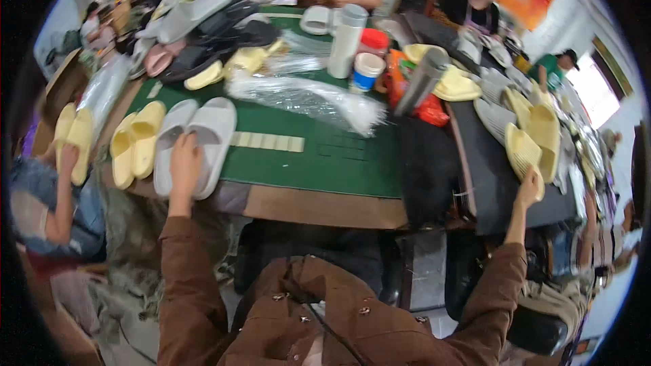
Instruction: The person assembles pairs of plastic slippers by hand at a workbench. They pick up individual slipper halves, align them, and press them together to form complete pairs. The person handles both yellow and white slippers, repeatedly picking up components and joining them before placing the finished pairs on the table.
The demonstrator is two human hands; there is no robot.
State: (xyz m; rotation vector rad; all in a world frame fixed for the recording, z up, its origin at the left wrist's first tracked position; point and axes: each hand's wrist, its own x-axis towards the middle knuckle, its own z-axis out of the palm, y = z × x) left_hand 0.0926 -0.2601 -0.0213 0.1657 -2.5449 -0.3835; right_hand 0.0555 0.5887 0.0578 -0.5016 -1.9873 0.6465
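Grey, softly moulded slippers (215, 125) lie side by side under your left hand (184, 166), whose fingers touch them along the inner edges of the straps; you cannot tell from this angle whether they clasp the pair or just rest on it. Your right hand (529, 190), reached far out to the side, has its fingers closed on the near end of a yellow slipper (521, 149), which lies among other yellow and grey ones on a dark surface (468, 152).

Just left of your grey pair stands a yellow pair (144, 137) at the edge of the desk (325, 207). To its right, on the green mat (305, 175), runs a row of cream squares (268, 141), with clear plastic bags (308, 100) spread beyond it. A tall pale bottle (346, 44), a white-and-blue jar (367, 73) and a red-topped tub (373, 41) stand together near a grey cylinder (422, 81) and an orange-red bag (432, 110).

Farther out, mixed slippers are heaped at your upper left. A co-worker at the far left touches another yellow pair (81, 135); a second sits across from you.
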